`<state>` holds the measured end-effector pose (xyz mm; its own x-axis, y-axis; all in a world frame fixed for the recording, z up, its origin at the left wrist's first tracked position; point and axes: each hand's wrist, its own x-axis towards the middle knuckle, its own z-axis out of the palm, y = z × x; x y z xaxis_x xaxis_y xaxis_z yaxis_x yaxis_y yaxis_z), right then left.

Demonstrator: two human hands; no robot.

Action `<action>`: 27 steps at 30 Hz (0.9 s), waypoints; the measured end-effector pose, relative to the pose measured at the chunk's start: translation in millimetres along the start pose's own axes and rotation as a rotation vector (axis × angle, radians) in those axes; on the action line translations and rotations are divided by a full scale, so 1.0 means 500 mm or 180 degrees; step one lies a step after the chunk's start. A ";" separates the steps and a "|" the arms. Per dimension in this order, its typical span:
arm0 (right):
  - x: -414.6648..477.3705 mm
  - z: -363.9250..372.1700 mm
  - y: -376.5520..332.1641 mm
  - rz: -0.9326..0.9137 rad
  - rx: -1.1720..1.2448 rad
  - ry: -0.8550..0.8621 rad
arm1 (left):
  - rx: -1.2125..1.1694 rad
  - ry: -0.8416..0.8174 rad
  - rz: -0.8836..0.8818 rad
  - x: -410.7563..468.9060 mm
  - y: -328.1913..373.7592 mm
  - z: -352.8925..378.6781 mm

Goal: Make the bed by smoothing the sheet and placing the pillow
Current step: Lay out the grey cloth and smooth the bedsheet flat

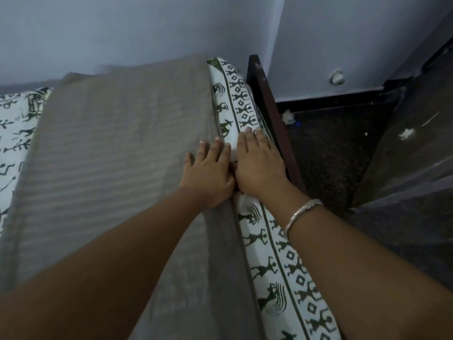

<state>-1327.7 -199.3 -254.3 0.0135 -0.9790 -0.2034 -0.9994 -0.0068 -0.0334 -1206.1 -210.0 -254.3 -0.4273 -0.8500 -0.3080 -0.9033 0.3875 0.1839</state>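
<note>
Both flat with straight fingers, the left hand (208,173) pressed the grey striped cover (110,155) and the right hand (259,163) the white green-figured sheet (289,266); slow, even outward strokes seemed best.

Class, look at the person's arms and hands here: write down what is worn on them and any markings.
The left forearm and right forearm are bare; no sleeve shows. The right wrist carries a thin silver-coloured bangle with an engraved pattern. The left hand and right hand show no rings, gloves or watch.
</note>
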 end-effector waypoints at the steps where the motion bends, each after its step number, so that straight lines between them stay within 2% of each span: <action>1: 0.023 -0.001 0.009 -0.0241 0.0046 -0.0107 | 0.0060 -0.0015 -0.0015 0.017 -0.009 -0.007; 3: 0.052 0.011 0.023 -0.0582 -0.0035 -0.0336 | 0.0257 -0.0160 0.0040 0.045 -0.023 -0.013; 5: 0.057 0.033 0.029 -0.0595 -0.0031 -0.0400 | 0.0428 -0.0340 0.0112 0.061 -0.028 -0.007; 9: 0.053 0.051 0.023 -0.0024 0.0145 -0.0345 | 0.0638 -0.0279 0.0163 0.083 -0.022 0.002; 13: 0.101 0.019 0.014 0.0452 -0.0234 -0.0217 | 0.0673 -0.0090 0.0216 0.132 -0.024 -0.033; 14: 0.121 0.006 0.013 0.0408 -0.0266 -0.0103 | 0.0595 0.0047 0.0132 0.144 -0.031 -0.045; 16: 0.162 -0.012 0.016 -0.0095 -0.0384 0.0030 | 0.0475 0.0191 0.0041 0.167 -0.049 -0.064; 18: 0.195 -0.017 0.026 -0.0641 -0.0402 -0.0203 | 0.0493 0.0009 0.0108 0.193 -0.062 -0.076; 19: 0.205 -0.014 0.031 -0.0735 -0.0334 -0.0365 | 0.0452 -0.0154 0.0111 0.204 -0.064 -0.082; 22: 0.215 0.007 0.035 -0.0517 -0.0027 -0.0479 | 0.0089 -0.0388 0.0018 0.237 -0.048 -0.089; 27: 0.216 0.025 0.012 0.0047 -0.0216 -0.0454 | -0.0031 -0.0135 0.0363 0.235 -0.031 -0.077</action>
<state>-1331.9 -302.7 -288.8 -0.0017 -0.9403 -0.3404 -0.9993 -0.0111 0.0358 -1240.7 -329.7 -257.7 -0.5287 -0.7847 -0.3237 -0.8484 0.4771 0.2292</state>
